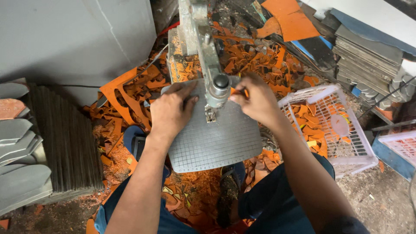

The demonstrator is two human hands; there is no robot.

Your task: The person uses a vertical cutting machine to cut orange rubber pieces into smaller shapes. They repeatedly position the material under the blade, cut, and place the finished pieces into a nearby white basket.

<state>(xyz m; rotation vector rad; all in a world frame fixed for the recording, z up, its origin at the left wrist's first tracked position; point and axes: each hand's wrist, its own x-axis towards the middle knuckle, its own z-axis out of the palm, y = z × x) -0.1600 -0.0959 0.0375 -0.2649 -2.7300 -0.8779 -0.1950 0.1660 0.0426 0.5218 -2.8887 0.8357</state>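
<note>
Grey textured sheet (pixel 216 141) lies on our saw table; our left hand (pixel 171 110) presses it flat near the far edge, our right hand (pixel 255 102) pinches an orange piece (pixel 236 91) beside the blade (pixel 211 113). Fingers are close; a slip could cut them.

I find no packages, labels, signs or screens in this view. Nothing around my two hands carries a printed face or a display, and nothing near them is a wrapped or boxed item.
</note>
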